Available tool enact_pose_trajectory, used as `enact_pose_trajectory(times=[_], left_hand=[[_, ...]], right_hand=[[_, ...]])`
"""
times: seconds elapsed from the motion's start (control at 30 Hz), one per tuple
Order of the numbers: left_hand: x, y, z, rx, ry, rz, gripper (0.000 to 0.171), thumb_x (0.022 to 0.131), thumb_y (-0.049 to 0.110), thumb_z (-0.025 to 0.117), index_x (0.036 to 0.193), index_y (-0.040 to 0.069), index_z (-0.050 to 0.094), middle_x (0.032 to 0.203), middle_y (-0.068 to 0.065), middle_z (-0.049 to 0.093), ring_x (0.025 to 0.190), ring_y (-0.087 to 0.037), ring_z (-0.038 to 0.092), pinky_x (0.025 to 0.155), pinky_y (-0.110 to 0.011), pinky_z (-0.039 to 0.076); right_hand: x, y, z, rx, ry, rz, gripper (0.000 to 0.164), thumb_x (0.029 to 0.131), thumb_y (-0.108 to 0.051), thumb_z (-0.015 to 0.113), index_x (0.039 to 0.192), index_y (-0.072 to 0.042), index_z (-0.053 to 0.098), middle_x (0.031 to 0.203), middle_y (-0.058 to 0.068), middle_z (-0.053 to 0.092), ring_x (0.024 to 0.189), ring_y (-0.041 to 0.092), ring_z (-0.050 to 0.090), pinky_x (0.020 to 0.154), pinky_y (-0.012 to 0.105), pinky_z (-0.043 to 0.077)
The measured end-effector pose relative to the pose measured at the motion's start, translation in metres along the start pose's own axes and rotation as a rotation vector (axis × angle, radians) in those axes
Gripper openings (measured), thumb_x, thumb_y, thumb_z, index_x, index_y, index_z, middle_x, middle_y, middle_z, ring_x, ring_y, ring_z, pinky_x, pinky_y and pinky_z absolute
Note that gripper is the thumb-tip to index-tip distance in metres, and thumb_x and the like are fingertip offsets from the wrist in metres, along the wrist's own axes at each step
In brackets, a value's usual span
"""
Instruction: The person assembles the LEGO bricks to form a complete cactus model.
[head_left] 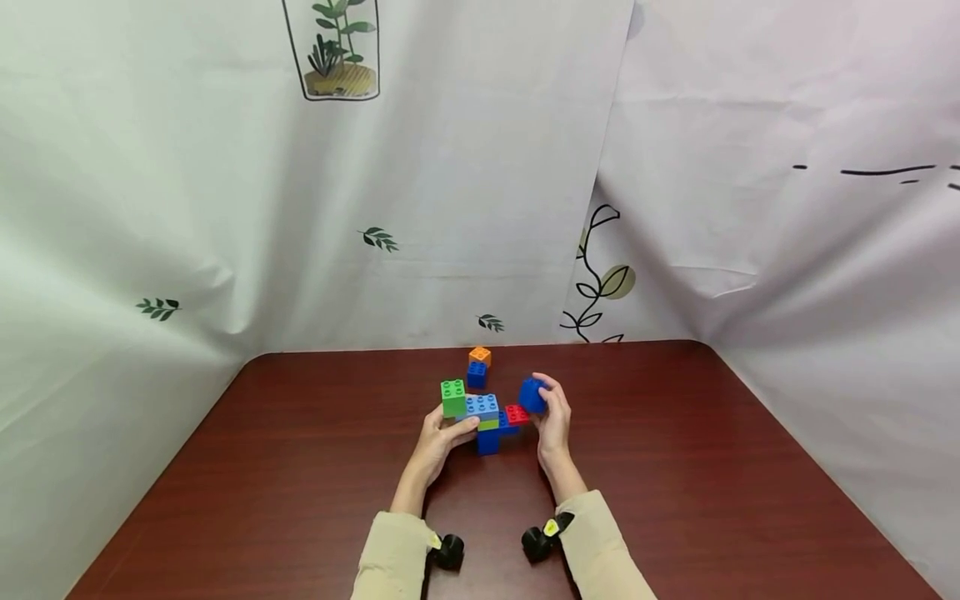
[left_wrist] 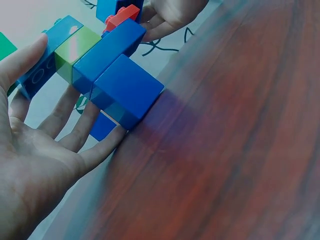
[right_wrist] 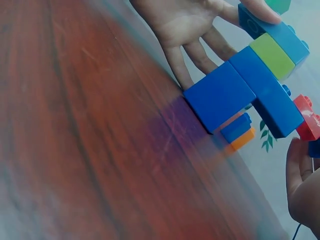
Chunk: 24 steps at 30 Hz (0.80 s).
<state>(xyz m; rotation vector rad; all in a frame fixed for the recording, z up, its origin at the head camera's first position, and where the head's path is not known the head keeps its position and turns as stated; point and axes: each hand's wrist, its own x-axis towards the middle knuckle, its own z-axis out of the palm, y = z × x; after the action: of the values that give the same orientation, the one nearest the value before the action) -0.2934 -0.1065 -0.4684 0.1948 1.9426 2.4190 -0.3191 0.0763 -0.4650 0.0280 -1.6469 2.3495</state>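
My left hand [head_left: 437, 443] grips a built figure of toy building bricks, its thumb on the light blue brick [head_left: 482, 407]. A bright green brick [head_left: 453, 397] tops the figure's left end. Under the light blue one come a lime brick [left_wrist: 76, 51], a long blue brick [right_wrist: 267, 92] and a blue bottom brick [left_wrist: 129, 90] close over the table. At the right end is a red brick [head_left: 517, 414]. My right hand [head_left: 555, 429] pinches a separate-looking blue brick [head_left: 532, 395] beside the red one; in the right wrist view that brick is mostly cut off.
Behind the figure, a blue brick [head_left: 477, 374] and an orange brick [head_left: 480, 356] stand near the far edge of the dark red-brown table [head_left: 300, 467]. A white cloth [head_left: 487, 167] with plant drawings hangs behind. Black wrist cameras [head_left: 448, 552] sit at both sleeves.
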Motion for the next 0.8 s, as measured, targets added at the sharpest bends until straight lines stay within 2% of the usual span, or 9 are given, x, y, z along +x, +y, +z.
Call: enact_pose_trajectory(times=[0.13, 0.33, 0.6, 0.8], left_hand=[[0.0006, -0.0011, 0.0005, -0.007, 0.008, 0.004, 0.047, 0.088, 0.002, 0.066, 0.132, -0.003, 0.052, 0.107, -0.001, 0.071, 0.093, -0.009, 0.067, 0.096, -0.047, 0.053], [0.0014, -0.0018, 0.0003, -0.018, 0.020, -0.003, 0.047, 0.087, 0.001, 0.066, 0.132, -0.005, 0.052, 0.108, -0.005, 0.071, 0.092, -0.010, 0.067, 0.095, -0.046, 0.053], [0.0014, -0.0015, 0.0006, -0.012, 0.030, -0.003, 0.046, 0.087, 0.000, 0.066, 0.131, -0.004, 0.053, 0.107, -0.004, 0.071, 0.092, -0.010, 0.067, 0.095, -0.046, 0.054], [0.0015, -0.0031, -0.0002, -0.011, 0.031, -0.007, 0.046, 0.087, 0.000, 0.066, 0.131, -0.004, 0.053, 0.108, -0.005, 0.071, 0.092, -0.010, 0.067, 0.095, -0.045, 0.054]], right_hand=[[-0.0011, 0.0004, 0.0008, -0.015, -0.021, -0.023, 0.036, 0.096, -0.016, 0.039, 0.125, -0.001, 0.055, 0.113, -0.002, 0.055, 0.098, 0.019, 0.053, 0.077, 0.029, 0.048], [-0.0025, -0.0020, 0.0017, -0.051, -0.024, -0.058, 0.036, 0.097, -0.016, 0.040, 0.125, 0.001, 0.055, 0.111, -0.003, 0.058, 0.094, 0.016, 0.054, 0.076, 0.029, 0.048], [-0.0033, -0.0035, 0.0019, -0.106, -0.033, -0.128, 0.029, 0.099, -0.006, 0.042, 0.121, 0.007, 0.057, 0.098, -0.008, 0.060, 0.086, 0.009, 0.056, 0.073, 0.021, 0.047], [-0.0038, 0.0012, 0.0009, -0.111, -0.038, -0.120, 0.030, 0.097, -0.009, 0.045, 0.120, 0.006, 0.059, 0.095, -0.010, 0.060, 0.085, 0.006, 0.056, 0.072, 0.020, 0.047]])
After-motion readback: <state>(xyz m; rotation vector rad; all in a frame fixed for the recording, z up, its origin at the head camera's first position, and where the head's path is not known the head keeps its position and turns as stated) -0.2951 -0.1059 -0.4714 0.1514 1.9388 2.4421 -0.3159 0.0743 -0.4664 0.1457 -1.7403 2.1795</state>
